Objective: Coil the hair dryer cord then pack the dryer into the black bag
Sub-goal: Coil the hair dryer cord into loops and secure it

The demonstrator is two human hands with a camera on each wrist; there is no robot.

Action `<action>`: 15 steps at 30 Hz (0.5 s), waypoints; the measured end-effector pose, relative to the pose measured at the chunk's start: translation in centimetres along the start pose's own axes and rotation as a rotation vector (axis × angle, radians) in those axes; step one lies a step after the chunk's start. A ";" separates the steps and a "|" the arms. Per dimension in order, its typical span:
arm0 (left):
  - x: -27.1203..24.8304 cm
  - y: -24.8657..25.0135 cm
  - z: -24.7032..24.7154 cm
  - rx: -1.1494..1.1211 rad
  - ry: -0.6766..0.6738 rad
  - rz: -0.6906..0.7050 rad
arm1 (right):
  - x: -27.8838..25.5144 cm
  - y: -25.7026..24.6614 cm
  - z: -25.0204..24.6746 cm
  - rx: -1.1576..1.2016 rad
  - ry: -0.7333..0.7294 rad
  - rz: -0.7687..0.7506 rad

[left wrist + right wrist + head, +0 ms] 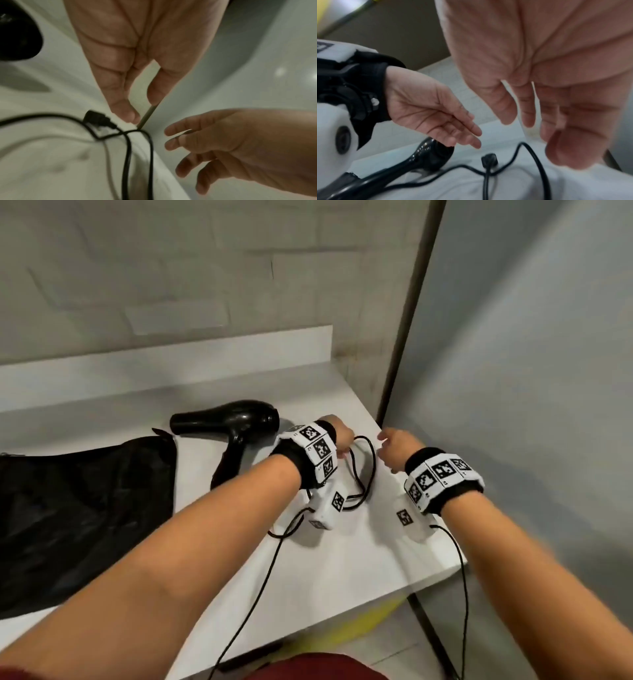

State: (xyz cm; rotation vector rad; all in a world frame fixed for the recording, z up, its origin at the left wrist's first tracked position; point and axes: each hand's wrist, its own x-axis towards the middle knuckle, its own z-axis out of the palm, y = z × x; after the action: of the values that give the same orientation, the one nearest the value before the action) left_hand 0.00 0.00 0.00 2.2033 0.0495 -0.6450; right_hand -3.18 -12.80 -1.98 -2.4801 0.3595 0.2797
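Observation:
The black hair dryer (226, 424) lies on its side on the white counter (342, 559), handle toward me. Its black cord (363, 470) lies in loose loops to the right of the handle, and the plug (97, 119) rests on the counter among them. My left hand (342, 448) hovers just over the top of the loops, fingers relaxed, gripping nothing. A little to the right, my right hand (385, 446) is open with spread fingers (173, 144) and holds nothing. The black bag (85, 508) lies flat at the left, beside the dryer.
The counter ends at a corner close behind my right hand, against a grey wall panel (531, 405). A thin black cable (260, 587) runs from each wrist camera off the counter's front edge. Tiled wall and a low white ledge (171, 361) stand behind the dryer.

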 end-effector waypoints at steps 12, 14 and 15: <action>0.6 0.0 2.3 -0.375 -0.009 -0.078 | 0.0 -0.8 0.3 0.047 -0.133 -0.038; 0.6 0.2 2.1 -0.295 0.061 -0.055 | -0.1 -0.8 0.2 0.103 -0.096 -0.067; 0.2 0.4 1.7 -0.286 0.086 -0.049 | -0.1 -0.7 0.2 0.099 -0.067 -0.083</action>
State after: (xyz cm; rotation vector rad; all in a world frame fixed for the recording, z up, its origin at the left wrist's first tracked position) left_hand -0.41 -1.56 -0.71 1.9564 0.2270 -0.5340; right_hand -3.09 -12.11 -1.66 -2.3756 0.2362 0.3029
